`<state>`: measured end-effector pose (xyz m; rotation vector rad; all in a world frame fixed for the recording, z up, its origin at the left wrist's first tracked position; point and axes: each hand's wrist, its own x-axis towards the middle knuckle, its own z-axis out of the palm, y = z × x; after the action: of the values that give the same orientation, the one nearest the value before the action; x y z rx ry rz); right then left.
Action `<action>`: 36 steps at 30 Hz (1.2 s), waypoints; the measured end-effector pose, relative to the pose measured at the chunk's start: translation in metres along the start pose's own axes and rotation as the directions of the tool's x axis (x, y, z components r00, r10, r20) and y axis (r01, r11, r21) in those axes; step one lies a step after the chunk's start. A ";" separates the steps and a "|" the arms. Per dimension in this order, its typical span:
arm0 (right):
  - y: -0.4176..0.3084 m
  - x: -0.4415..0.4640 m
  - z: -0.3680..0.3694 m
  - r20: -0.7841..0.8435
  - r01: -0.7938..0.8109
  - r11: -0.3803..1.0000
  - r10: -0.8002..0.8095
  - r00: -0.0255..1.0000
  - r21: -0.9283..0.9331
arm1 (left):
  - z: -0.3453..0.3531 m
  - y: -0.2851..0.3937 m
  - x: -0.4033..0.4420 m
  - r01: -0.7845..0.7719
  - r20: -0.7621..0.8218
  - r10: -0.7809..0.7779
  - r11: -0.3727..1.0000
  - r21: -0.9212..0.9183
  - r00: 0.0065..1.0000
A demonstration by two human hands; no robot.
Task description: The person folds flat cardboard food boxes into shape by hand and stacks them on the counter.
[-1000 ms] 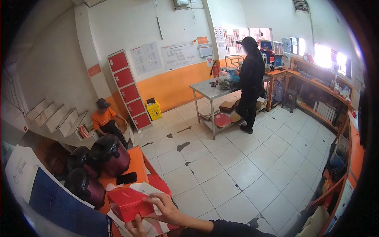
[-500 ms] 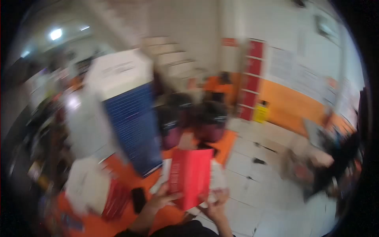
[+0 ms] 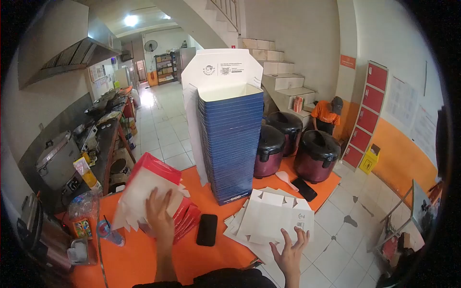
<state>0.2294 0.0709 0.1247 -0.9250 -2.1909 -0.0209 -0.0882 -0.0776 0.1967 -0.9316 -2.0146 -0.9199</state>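
Currently, the red-and-white carton (image 3: 144, 192) sits tilted over the red cartons (image 3: 187, 220) on the orange table (image 3: 129, 266), left of a black phone (image 3: 207, 230). The left hand (image 3: 161, 213) meets the carton's pale face, fingers extended, uncurled. The right hand (image 3: 289, 253), fingers spread and free, overlaps white blanks (image 3: 273, 216), contact unclear. Beyond stand stacked blue boxes (image 3: 231, 144) and rice cookers (image 3: 314, 161).

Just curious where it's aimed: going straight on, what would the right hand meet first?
The right hand would likely meet the flat white cardboard first; whether they touch now is unclear.
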 end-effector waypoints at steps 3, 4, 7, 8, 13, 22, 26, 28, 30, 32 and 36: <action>0.001 -0.001 0.002 0.014 -0.042 0.999 0.041 0.999 0.034 | -0.041 -0.005 0.004 -0.024 0.159 0.001 0.989 0.144 0.987; 0.001 -0.002 0.002 0.024 -0.059 0.997 0.058 0.998 0.047 | -0.053 -0.010 0.004 -0.086 0.172 0.055 0.981 0.175 0.984; -0.002 -0.001 0.007 0.046 -0.038 0.997 0.035 0.998 0.067 | -0.063 -0.035 -0.012 -0.104 0.405 -0.006 0.963 0.249 0.914; -0.006 0.001 0.007 0.057 -0.036 0.997 0.032 0.998 0.074 | -0.060 -0.041 -0.016 -0.025 0.600 -0.157 0.959 0.284 0.784; -0.004 0.001 0.001 0.076 -0.032 0.997 0.027 0.997 0.069 | -0.043 -0.060 -0.033 -0.230 0.615 -0.041 0.906 0.355 0.788; 0.036 -0.041 0.110 0.413 0.019 0.996 0.021 0.911 -0.091 | 0.000 0.054 0.009 -0.149 0.240 0.270 0.894 -0.423 0.933; 0.044 -0.057 0.143 0.649 0.087 0.992 -0.008 0.761 -0.089 | 0.065 0.082 -0.046 -0.021 0.553 0.508 0.749 -0.662 0.661; 0.050 -0.053 0.155 0.632 0.019 0.992 0.064 0.772 -0.123 | 0.105 0.076 -0.073 -0.054 0.675 0.599 0.763 -0.644 0.430; 0.058 -0.059 0.178 0.397 -0.034 0.992 0.081 0.914 -0.124 | 0.131 0.082 -0.086 -0.156 0.688 0.655 0.750 -0.643 0.312; 0.063 -0.050 0.167 0.197 -0.128 0.992 0.126 0.972 -0.003 | 0.148 0.087 -0.091 -0.250 0.661 0.703 0.712 -0.657 0.264; 0.044 -0.014 0.112 0.056 -0.247 0.906 0.243 0.968 0.343 | 0.170 0.091 -0.105 -0.394 0.555 0.792 0.610 -0.688 0.256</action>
<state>0.1924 0.1271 0.0235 -0.9861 -1.9851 0.4799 -0.0147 0.0731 0.0549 -2.6386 -1.7661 -0.4081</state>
